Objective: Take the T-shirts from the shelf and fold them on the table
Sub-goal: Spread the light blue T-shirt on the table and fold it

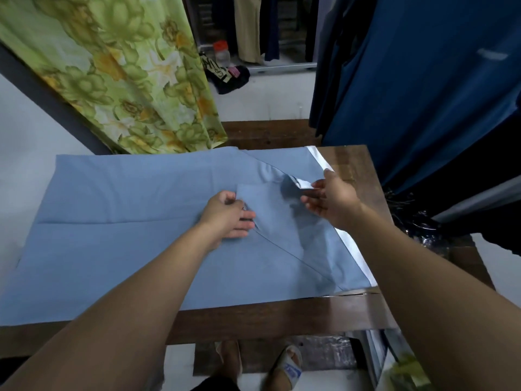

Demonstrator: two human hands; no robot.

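A light blue T-shirt (127,227) lies spread flat across the brown wooden table (282,317), its white-trimmed edge running along the right side. My left hand (228,218) presses down on the middle of the shirt, with its fingers at a fold edge. My right hand (329,198) pinches a lifted flap of the shirt with a white trim and holds it a little above the cloth. The shelf is out of view.
A green flowered cloth (135,80) hangs at the back left. Dark blue garments (423,94) hang close at the right, over the table's far corner. A jar and dark items (225,66) lie on the floor beyond. My sandalled feet (284,365) show under the table's front edge.
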